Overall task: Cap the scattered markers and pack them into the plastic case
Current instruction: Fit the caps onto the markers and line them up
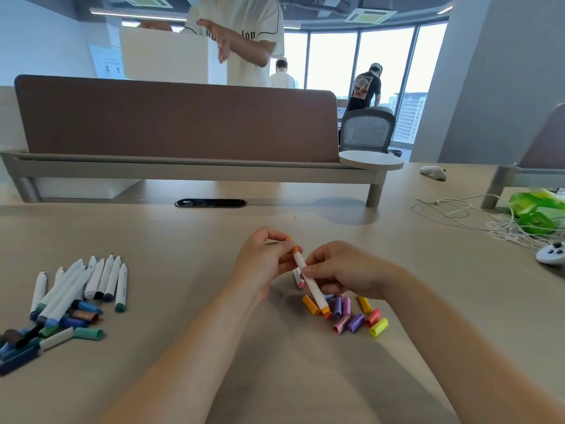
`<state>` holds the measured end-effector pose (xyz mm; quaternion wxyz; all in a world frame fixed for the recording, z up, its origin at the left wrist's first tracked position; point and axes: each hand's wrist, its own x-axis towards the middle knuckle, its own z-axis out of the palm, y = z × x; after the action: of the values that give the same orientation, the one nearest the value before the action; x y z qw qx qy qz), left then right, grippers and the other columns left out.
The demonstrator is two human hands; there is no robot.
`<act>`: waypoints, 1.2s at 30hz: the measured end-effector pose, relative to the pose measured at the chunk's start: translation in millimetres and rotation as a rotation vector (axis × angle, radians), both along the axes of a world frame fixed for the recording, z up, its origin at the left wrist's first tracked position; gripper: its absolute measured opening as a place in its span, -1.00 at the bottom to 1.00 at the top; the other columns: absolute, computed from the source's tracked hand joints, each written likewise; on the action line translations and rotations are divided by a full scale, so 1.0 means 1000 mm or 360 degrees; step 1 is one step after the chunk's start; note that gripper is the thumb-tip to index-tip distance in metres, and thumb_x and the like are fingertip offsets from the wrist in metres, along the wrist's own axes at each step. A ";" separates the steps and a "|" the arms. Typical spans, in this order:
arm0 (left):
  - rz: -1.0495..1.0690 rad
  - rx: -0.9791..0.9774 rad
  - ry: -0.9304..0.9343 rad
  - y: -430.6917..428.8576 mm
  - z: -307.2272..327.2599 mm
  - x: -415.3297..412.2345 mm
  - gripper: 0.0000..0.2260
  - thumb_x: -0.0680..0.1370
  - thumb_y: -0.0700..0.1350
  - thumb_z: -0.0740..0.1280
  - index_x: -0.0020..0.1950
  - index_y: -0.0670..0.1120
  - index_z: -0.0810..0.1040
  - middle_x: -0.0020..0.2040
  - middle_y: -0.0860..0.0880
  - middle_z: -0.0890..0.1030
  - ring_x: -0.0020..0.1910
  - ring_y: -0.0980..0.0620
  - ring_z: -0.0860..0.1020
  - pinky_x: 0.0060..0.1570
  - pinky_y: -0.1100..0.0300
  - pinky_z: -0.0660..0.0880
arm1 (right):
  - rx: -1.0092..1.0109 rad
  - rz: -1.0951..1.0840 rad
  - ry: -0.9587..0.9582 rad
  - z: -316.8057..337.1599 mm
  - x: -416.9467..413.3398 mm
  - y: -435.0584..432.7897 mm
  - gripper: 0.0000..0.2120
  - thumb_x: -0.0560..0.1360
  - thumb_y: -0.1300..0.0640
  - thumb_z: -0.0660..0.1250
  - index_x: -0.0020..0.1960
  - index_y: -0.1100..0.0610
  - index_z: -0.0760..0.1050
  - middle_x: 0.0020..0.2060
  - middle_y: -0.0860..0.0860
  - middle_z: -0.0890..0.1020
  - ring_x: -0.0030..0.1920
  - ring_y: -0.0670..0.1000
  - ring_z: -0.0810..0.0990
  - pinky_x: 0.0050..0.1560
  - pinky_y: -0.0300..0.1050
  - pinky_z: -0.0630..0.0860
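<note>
Orange marker point(300, 263): held just above the desk point(183, 255), slanted, between both hands.
- Left hand point(263, 261) pinches the far, upper end, where an orange tip shows past the fingertips. Whether a cap sits inside those fingers cannot be told.
- Right hand point(342, 275) pinches the white barrel lower down. The near end, below this grip, carries an orange cap.
- Judgement: the right hand steadies the barrel so the left can work at the tip end. This is capping in progress, not packing.

Directly under the grip: loose caps point(354, 322) in orange, purple, pink, yellow and red, clustered close together, probably kept within a short reach. A second marker point(298, 280) with a pink end lies beneath the held one, partly hidden.

Well left of the grip: a pile of white markers point(91, 280) with blue and green caps point(82, 315) mixed in at its near end.

Plastic case: not in view.

Room:
- There is bare desk between the grip and the left pile, and more beyond the hands up to the divider point(183, 117).
- Far right of the grip lie cables point(458, 215) and a white controller point(550, 254).
- The near desk edge is out of frame.
</note>
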<state>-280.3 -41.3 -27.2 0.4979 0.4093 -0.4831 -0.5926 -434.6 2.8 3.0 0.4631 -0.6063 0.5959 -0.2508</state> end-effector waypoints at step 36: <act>0.0061 -0.0124 -0.0440 -0.005 -0.002 -0.015 -0.84 0.60 -0.22 0.24 -0.04 -0.08 0.61 -0.12 -0.11 0.66 -0.26 0.01 0.56 -0.28 0.12 0.49 | -0.0388 -0.0743 0.0858 -0.018 -0.035 -0.053 -0.80 0.52 0.02 0.37 -0.11 0.16 0.60 -0.23 0.07 0.65 -0.24 0.04 0.64 -0.09 -0.04 0.65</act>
<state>-295.4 -46.6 -28.7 0.4533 0.4766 -0.5619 -0.5016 -469.2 -50.1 -14.9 0.1444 -0.5490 0.7844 -0.2500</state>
